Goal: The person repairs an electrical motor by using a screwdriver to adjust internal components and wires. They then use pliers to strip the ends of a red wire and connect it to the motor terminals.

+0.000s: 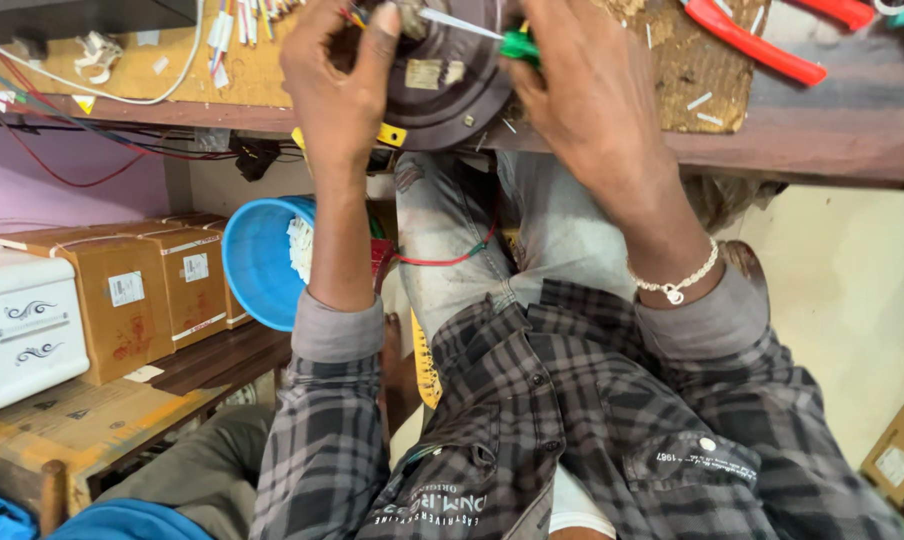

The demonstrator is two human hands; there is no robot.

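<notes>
the left hand point(337, 85) is closed on the rim of a round dark brown motor housing point(447, 85), thumb lying over its top and fingers curled down the near side. the right hand point(582, 90) is wrapped around a green-handled screwdriver point(517, 45), whose bright metal shaft runs leftward across the top of the housing towards the left thumb; where the tip lands is cut off at the frame edge, so it is perhaps on a fitting in the centre. the housing sits between the two hands at the edge of a wooden workbench point(832, 130). a beaded bracelet point(677, 282) circles the right wrist. to the right of the right hand, red-handled pliers point(762, 50) lie on the bench. to the left of the left hand, cut coloured wire pieces point(242, 25) are scattered on the bench top. below the left forearm a blue plastic bucket point(257, 260) stands beside brown cardboard boxes point(162, 285)
</notes>
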